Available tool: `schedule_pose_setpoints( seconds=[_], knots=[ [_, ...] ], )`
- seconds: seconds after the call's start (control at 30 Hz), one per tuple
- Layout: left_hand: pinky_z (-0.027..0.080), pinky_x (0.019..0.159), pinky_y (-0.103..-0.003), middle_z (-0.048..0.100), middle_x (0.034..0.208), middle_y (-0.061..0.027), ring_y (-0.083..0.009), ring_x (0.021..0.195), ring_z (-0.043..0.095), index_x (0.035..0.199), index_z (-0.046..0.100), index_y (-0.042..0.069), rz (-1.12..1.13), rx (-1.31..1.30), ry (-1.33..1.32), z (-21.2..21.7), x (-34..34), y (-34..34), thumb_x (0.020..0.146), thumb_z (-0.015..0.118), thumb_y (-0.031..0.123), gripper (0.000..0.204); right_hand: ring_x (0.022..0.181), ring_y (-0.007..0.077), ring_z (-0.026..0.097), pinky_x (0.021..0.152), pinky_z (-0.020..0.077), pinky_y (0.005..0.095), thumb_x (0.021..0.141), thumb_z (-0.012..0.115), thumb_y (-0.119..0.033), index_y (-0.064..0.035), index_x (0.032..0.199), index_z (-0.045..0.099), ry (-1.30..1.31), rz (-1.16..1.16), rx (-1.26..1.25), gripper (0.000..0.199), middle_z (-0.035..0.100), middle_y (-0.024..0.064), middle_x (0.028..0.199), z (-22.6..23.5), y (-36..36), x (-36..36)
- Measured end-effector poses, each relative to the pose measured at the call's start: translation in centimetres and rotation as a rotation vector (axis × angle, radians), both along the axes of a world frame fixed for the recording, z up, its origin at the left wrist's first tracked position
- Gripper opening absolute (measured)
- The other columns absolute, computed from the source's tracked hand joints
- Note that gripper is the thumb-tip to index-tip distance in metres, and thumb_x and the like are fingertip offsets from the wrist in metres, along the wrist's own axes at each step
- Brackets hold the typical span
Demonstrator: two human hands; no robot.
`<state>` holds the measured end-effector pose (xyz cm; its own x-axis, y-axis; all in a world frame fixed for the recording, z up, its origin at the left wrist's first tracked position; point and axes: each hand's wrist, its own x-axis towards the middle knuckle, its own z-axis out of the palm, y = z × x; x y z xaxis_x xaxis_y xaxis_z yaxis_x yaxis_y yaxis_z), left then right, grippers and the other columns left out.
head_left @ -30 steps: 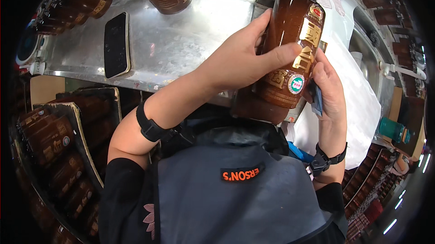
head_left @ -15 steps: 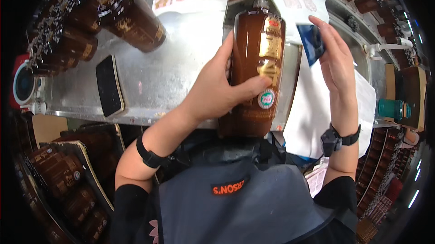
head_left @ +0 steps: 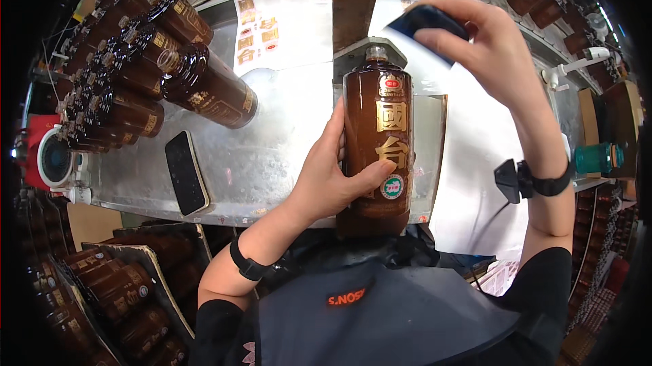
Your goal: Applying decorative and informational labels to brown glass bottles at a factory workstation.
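Observation:
A brown glass bottle (head_left: 362, 118) with gold characters, a red emblem and a round green-and-white sticker lies on its back, neck pointing away from me. My left hand (head_left: 324, 179) is closed around its left side, thumb pressed on the front beside the sticker. The bottle's base reaches the bench's near edge, close to my apron. In the air beyond the neck and to the right, my right hand (head_left: 485, 43) pinches a dark blue flat scraper-like piece (head_left: 424, 23), slightly blurred and apart from the bottle. A grey plate (head_left: 394, 55) shows behind the neck.
Several brown bottles (head_left: 221, 97) stand at the left of the metal bench. Near its front edge lies a phone (head_left: 187, 172). A white sheet with gold-and-red decals (head_left: 288, 9) lies at the back, white paper (head_left: 475, 182) at right. A crate (head_left: 146, 257) of bottles sits lower left.
My right hand has swung up and leftward with the blue piece, toward the far side of the bottle's neck. My left hand keeps its hold on the bottle. The whole view has shifted.

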<state>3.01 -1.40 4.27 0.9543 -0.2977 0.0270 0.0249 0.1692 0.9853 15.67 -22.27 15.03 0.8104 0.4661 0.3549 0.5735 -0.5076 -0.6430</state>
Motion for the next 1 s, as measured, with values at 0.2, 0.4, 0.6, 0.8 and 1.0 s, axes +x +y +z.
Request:
schedule_pose_setpoints(
  seconds=[0.2,0.4,0.6,0.8,1.0],
  knots=[
    [0.043,0.104,-0.034,0.050,0.137,-0.0169,-0.0223,0.123,0.054,0.153,0.014,-0.002,0.001,0.011,-0.004,0.0,-0.1,0.2,0.085,0.075,0.015,0.093,0.075,0.0216,0.067,0.072,0.0540,0.0317,0.081,0.073,-0.011,-0.0038,0.102,0.072,-0.144,0.009,-0.028,0.023,0.070,0.0116,0.087,-0.7,0.1,-0.4],
    [0.025,0.118,-0.048,0.002,0.161,-0.0274,-0.0390,0.149,0.017,0.155,-0.007,0.002,-0.083,0.314,-0.388,-1.3,-1.4,3.3,0.051,0.096,0.044,0.153,0.076,0.0200,0.059,0.066,0.0508,0.0291,0.059,0.071,-0.005,-0.0156,0.099,0.074,-0.273,0.264,-0.113,0.041,0.062,0.0008,0.082,-2.5,2.0,-10.9],
    [0.028,0.117,-0.047,0.007,0.160,-0.0280,-0.0424,0.147,0.021,0.156,-0.005,0.003,-0.108,0.580,-0.465,-1.9,-2.3,3.3,0.056,0.094,0.043,0.146,0.075,0.0216,0.065,0.069,0.0530,0.0312,0.083,0.069,-0.004,-0.0048,0.104,0.071,0.315,0.045,0.233,0.022,0.065,0.0089,0.088,-2.9,-0.1,-2.9],
    [0.035,0.114,-0.043,0.018,0.159,-0.0255,-0.0412,0.144,0.029,0.156,0.007,0.004,-0.106,0.476,-0.165,-3.7,-2.0,3.0,0.068,0.088,0.023,0.121,0.077,0.0211,0.061,0.062,0.0520,0.0317,0.071,0.070,-0.011,-0.0089,0.098,0.071,-0.293,0.524,-0.013,0.027,0.062,0.0017,0.084,-3.5,1.3,-12.1],
    [0.035,0.114,-0.043,0.018,0.159,-0.0263,-0.0407,0.144,0.028,0.156,0.010,0.003,-0.050,0.583,-0.427,-2.7,-2.2,3.3,0.068,0.087,0.021,0.118,0.072,0.0190,0.059,0.062,0.0482,0.0298,0.076,0.073,-0.004,-0.0093,0.101,0.073,0.230,0.125,0.117,0.026,0.062,0.0055,0.079,-2.3,0.2,-4.0]
  ],
)
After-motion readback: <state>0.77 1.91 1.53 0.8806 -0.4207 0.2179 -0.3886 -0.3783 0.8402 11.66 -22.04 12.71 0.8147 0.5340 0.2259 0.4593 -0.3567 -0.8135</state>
